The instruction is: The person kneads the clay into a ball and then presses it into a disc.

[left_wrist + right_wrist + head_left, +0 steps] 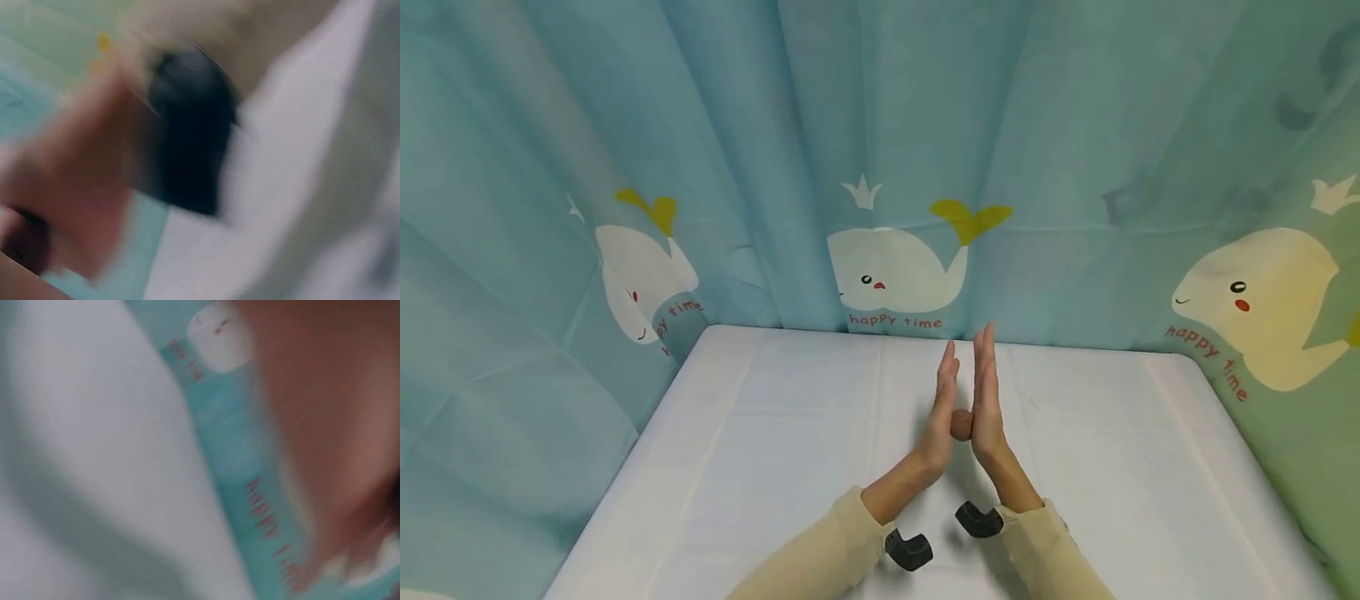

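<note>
A small brown ball [961,425] sits between my two palms, above the white table. My left hand [938,425] presses its left side with straight fingers pointing up and away. On the other side my right hand [987,417] stands nearly upright, its palm against the ball and its fingers straight. In the blurred left wrist view, the ball [28,244] appears dark between the hands at the lower left. Only a blurred part of my right hand [331,419] shows in the right wrist view.
The white table [790,442] lies under both arms. Behind and beside it hangs a blue-green curtain [760,167] with whale prints. A black wrist camera mount [910,551] is on the left sleeve, and another black mount [979,520] on the right sleeve.
</note>
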A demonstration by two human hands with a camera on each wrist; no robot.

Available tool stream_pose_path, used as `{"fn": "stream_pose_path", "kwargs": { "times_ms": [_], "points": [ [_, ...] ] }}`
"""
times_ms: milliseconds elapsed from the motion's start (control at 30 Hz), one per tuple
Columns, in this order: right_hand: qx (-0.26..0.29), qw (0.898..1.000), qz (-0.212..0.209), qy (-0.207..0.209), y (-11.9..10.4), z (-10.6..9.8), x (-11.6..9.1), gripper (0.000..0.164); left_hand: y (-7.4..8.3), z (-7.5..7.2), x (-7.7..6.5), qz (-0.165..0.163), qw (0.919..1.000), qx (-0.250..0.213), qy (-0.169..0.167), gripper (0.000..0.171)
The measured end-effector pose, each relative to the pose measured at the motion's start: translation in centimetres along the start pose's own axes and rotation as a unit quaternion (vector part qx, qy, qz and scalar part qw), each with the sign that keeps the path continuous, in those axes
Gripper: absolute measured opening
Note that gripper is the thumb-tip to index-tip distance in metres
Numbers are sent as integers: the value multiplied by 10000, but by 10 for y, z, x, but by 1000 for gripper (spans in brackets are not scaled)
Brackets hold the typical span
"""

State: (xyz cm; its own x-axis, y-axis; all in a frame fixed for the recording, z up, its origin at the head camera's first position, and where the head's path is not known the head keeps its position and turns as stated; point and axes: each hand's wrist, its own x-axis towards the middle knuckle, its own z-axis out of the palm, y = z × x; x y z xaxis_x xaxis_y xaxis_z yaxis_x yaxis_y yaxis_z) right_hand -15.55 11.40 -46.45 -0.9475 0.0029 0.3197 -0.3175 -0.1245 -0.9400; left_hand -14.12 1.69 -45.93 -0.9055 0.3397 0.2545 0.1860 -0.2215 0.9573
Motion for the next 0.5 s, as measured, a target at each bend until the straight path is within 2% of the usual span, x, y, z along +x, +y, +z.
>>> {"fn": "stream_pose_path", "kwargs": {
  "times_ms": [133, 300, 400, 500],
  "points": [
    [-62, 9997, 132, -179, 15, 5, -12, 56, 11, -5, 5, 184, 9998, -64, 60, 63],
    [61, 9980, 31, -621, 2, 22, -32, 55, 4, -15, 14, 396, 9973, 331, 516, 59],
    [160, 9988, -119, -450, -10, 22, -28, 55, -3, -13, 9, 395, 9974, 488, 354, 57],
    [108, 9997, -167, -149, -12, 15, -16, 54, 1, -6, 1, 314, 9989, 353, 31, 58]
  ]
}}
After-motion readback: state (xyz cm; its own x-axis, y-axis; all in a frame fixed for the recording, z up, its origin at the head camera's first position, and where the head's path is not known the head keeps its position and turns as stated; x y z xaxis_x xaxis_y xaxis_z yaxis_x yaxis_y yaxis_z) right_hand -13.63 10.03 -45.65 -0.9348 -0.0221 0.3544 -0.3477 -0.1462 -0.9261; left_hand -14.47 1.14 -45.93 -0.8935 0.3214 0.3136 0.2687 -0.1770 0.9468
